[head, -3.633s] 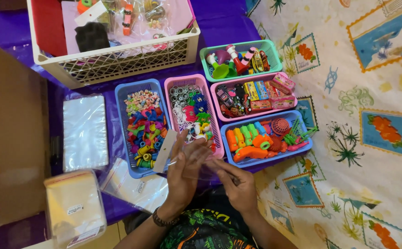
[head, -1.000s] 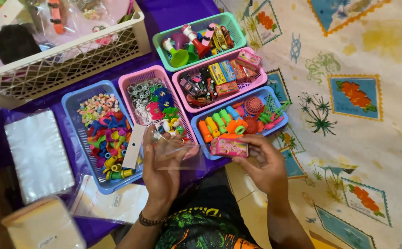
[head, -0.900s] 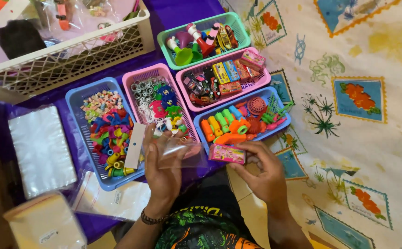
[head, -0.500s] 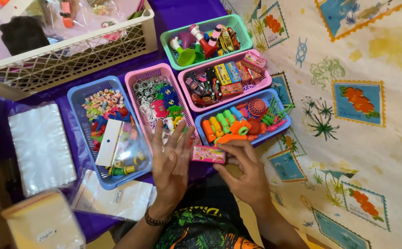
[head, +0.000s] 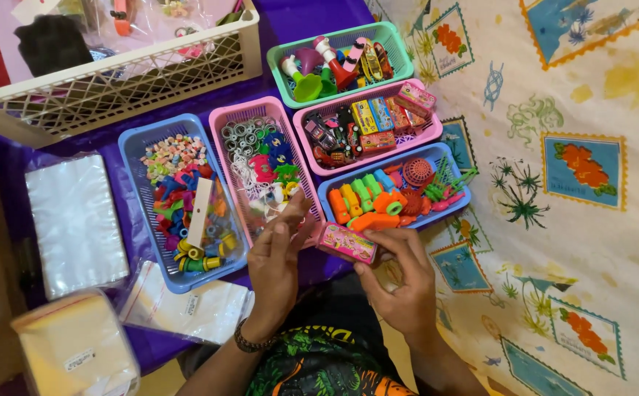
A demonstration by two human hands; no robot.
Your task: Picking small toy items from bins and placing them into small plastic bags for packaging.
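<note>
Pink box reached left hand.

One head-worn camera looks steeply down from close above at the pink basket, which sits mid-frame; the white crate lies beyond it, the person's lap just below it.

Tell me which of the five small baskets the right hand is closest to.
The blue basket with orange and green toys, front right. The right hand, pinching a small pink box, sits just below its front rim; the other blue basket lies far left.
</note>
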